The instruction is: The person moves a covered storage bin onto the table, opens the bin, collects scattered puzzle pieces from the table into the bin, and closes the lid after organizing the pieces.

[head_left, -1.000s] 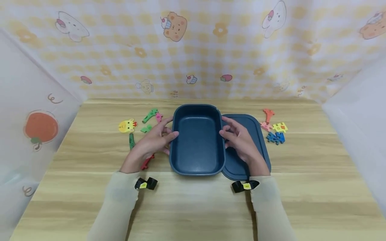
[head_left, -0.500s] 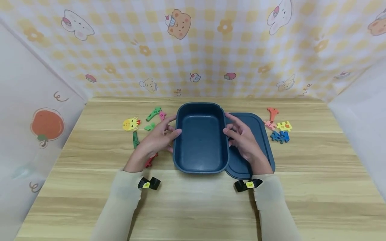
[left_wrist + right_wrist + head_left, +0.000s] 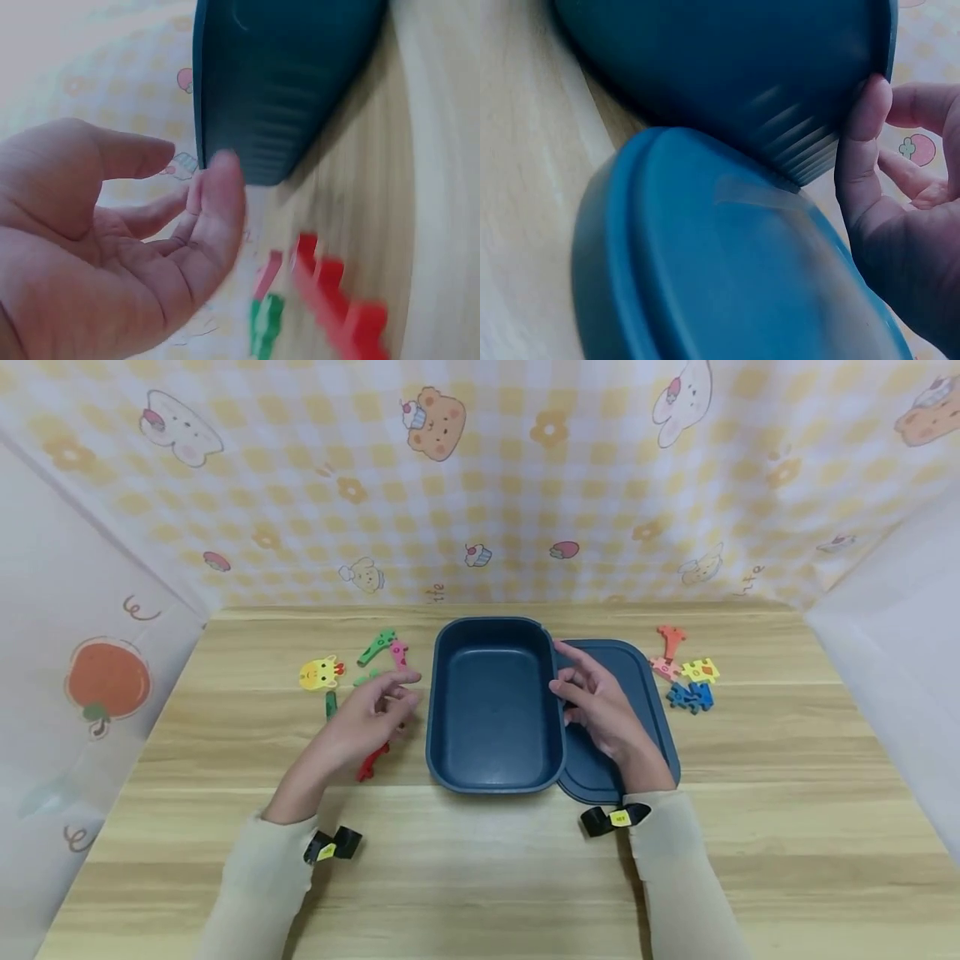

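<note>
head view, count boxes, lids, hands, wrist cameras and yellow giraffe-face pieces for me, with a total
box: 1
lid: 1
hands, left hand and right hand: 2
wrist cameras, left camera and right camera: 2
giraffe-face piece: 1
total: 7

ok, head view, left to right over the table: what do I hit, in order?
Yellow giraffe-face piece → left hand → dark blue box → dark blue lid → yellow puzzle piece.
</note>
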Available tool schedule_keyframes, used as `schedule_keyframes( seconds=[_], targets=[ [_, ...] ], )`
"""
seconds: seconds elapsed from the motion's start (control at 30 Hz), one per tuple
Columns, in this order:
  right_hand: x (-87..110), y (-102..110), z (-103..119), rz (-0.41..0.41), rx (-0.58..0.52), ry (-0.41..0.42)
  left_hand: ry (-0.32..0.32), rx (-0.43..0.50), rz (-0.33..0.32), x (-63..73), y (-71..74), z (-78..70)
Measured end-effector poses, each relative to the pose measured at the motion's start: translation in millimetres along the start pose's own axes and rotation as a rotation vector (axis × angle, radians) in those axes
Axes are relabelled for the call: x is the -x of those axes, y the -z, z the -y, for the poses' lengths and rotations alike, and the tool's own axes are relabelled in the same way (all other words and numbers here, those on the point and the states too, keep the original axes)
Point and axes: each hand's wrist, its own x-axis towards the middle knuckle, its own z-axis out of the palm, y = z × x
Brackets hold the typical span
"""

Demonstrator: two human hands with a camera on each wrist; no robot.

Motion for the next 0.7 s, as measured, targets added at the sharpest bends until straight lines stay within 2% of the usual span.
schedule_keyframes(
  seconds=[0.1,0.2,0.43,0.7],
  targets=[
    [0.6,1,-1,-0.003,0.001,-0.011,-0.038,-0.186,-0.022,10.7,1.1,0.4],
    [1.9,3,-2,-0.013,0.002,-0.016,-0.026,-0.286,-0.023,18.5,2.3,-0.2],
    [3.2,4,-3,-0.001,-0.044,-0.013,0.018,-0.355,-0.039,30.3,7.2,6.4],
    [1.2,0,-3,0.006,-0.064,-0.008,0.059,-0.441,-0.130,44.9,-6.0,29.2]
  ],
)
